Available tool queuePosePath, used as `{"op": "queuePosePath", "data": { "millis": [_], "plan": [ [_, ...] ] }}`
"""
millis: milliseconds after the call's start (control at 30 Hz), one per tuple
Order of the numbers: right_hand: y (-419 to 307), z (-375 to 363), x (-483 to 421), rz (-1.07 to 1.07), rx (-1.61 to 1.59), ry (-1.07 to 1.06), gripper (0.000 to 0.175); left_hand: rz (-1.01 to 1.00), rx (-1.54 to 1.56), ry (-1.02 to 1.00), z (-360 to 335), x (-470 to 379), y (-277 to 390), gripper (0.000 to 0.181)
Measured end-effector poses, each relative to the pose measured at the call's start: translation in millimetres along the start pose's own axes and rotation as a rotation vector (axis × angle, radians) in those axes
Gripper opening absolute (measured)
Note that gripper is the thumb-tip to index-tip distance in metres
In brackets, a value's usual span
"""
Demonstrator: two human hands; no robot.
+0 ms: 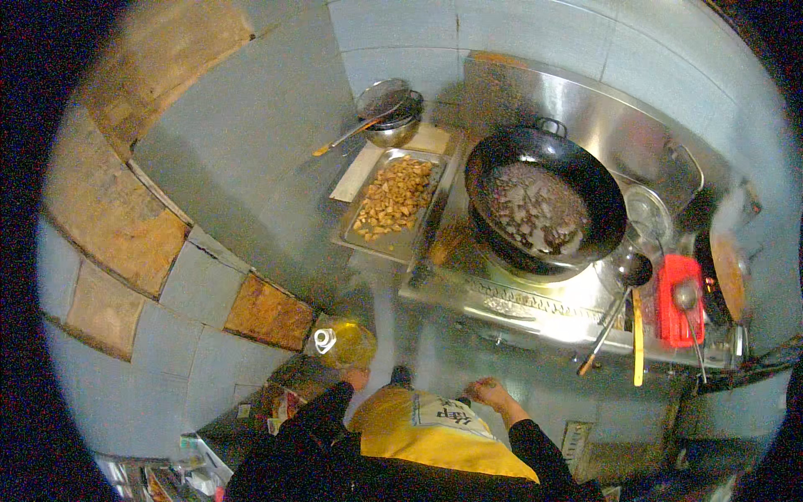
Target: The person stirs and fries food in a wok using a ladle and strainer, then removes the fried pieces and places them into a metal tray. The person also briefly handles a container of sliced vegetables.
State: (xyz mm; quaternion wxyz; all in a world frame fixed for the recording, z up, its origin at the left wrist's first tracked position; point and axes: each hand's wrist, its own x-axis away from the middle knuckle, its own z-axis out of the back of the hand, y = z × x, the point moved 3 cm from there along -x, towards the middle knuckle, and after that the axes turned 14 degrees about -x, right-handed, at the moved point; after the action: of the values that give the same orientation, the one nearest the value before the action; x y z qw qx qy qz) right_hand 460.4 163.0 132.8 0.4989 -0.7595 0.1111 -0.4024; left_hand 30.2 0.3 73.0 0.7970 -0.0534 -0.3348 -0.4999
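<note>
My left hand (356, 378) is low in the view, right beside a clear plastic jug of yellow oil (351, 344) with a white cap. My sleeve and the jug partly cover this hand, so its grip cannot be made out. In front of my yellow apron (433, 433), my right hand (490, 394) hangs with its fingers loosely curled; I see nothing in it. Ahead, a large black wok (605, 207) sits on the stove and holds glossy liquid with bubbles or pieces in it. Left of the wok, a metal tray (389, 247) carries many small browned chunks of food (395, 197).
A wire strainer (384, 100) rests over a metal bowl (394, 133) behind the tray. Right of the wok are a black ladle (632, 270), a yellow-handled utensil (638, 339) and a red container (671, 314) with a metal ladle (685, 293) over it. The steel stove edge (533, 329) runs before me.
</note>
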Motion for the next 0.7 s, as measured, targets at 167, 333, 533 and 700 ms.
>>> {"op": "queuePosePath", "data": {
  "millis": [167,333,533,700],
  "plan": [
    [-147.7,-79.4,-42.4,-0.032,-0.285,-0.212,0.029,0.098,0.071,0.265,86.9,-33.4,-6.0,0.024],
    [-283.4,-141.4,-114.0,0.051,-0.212,-0.408,0.031,0.187,0.061,0.769,270.2,-96.2,-17.8,0.023],
    [-400.5,-187.3,-303.2,0.019,-0.174,-0.398,0.034,0.016,0.098,1.0,554.6,-217.3,-30.3,0.038],
    [-463.1,-203.9,-479.5,0.105,-0.142,-0.266,0.029,-0.051,-0.062,0.994,686.2,-337.7,-33.4,0.054]
  ]
}}
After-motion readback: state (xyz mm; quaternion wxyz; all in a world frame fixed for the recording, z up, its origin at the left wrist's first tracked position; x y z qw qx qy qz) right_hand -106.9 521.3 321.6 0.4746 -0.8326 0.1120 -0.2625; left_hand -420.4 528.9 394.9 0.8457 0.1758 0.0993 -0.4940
